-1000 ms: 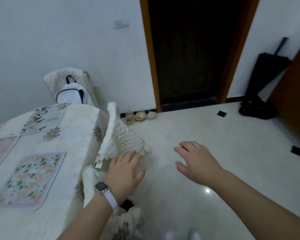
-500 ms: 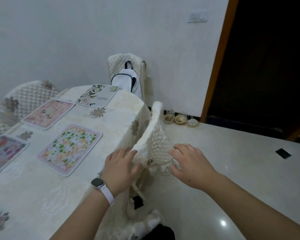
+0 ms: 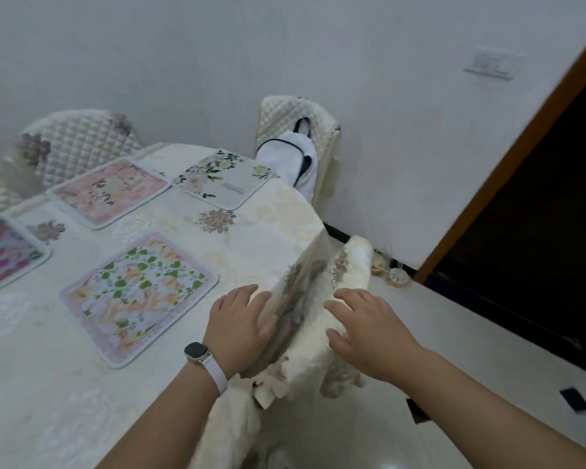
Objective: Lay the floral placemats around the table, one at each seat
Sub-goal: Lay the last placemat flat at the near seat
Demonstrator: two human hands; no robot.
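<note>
head view: both hands [image 3: 241, 328] [image 3: 369, 328] lay spread flat on the chair cover [image 3: 318, 319] beside the tabletop [image 3: 48, 384]; smoothing gently seemed best, clear of the placemats [image 3: 139, 294].

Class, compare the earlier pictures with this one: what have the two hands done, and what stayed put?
The right hand came in from the open floor to the chair cover, joining the left hand. Both now press it, fingers spread. The placemats on the table stayed put.
</note>
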